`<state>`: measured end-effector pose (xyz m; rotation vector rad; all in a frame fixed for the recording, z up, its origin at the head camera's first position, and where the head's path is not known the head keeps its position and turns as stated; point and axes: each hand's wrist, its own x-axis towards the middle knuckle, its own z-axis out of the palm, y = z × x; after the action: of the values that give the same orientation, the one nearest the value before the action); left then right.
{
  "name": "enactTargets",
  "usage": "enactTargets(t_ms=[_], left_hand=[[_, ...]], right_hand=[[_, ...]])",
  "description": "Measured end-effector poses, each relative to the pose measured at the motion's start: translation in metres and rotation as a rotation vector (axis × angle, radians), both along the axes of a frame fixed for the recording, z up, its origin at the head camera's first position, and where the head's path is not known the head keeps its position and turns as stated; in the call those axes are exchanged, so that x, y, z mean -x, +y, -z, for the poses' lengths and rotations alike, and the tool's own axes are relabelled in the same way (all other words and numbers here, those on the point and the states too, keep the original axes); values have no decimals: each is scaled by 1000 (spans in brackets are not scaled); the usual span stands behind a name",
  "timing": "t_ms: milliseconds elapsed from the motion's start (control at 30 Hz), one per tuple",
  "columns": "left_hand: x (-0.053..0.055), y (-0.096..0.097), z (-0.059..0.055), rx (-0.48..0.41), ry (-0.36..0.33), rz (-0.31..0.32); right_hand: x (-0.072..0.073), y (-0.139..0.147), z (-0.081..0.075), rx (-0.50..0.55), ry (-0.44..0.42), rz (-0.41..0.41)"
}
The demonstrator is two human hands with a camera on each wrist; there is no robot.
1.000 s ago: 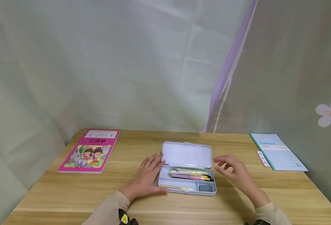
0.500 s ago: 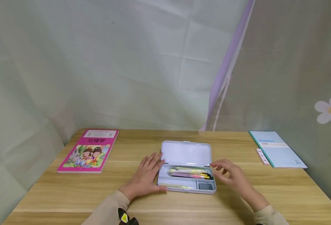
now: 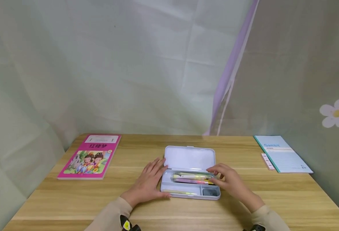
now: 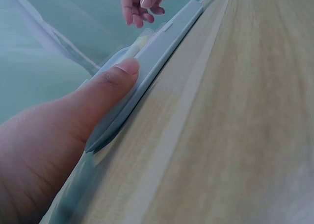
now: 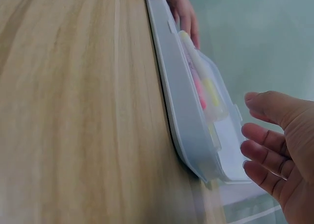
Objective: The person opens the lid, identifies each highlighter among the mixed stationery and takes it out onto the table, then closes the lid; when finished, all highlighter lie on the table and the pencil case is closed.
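We see the right hand (image 3: 230, 180) loosely curved, gripping nothing, above the right end of the open, pale grey, rectangular pencil case (image 3: 189, 158), partly hiding the slim yellow and purple pens (image 3: 186, 181). The left hand (image 3: 144, 186), fingers outstretched, touches the case's left side. Near opposite edges of the wooden worktop (image 3: 198, 215), we read "红楼梦" on the pink paperback book (image 3: 87, 157) and "Gambit" on the light-blue paper notebook (image 3: 283, 155); wood separates both from the case.

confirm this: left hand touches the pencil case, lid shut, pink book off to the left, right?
The lid isn't shut; the head view shows it open. The left hand does touch the pencil case, and the pink book is off to the left.
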<state>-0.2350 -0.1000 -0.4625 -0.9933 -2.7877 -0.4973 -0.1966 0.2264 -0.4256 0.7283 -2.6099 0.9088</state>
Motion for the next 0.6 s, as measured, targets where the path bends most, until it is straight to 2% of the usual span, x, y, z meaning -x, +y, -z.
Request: enactTargets(t_ms=[300,600], left_hand=[[0,0,1,-2,11,8],[0,0,1,9,-9,-4]], right_hand=[[4,-6,-1,-59,-53,4],[8,-10,1,-104,-8,-13]])
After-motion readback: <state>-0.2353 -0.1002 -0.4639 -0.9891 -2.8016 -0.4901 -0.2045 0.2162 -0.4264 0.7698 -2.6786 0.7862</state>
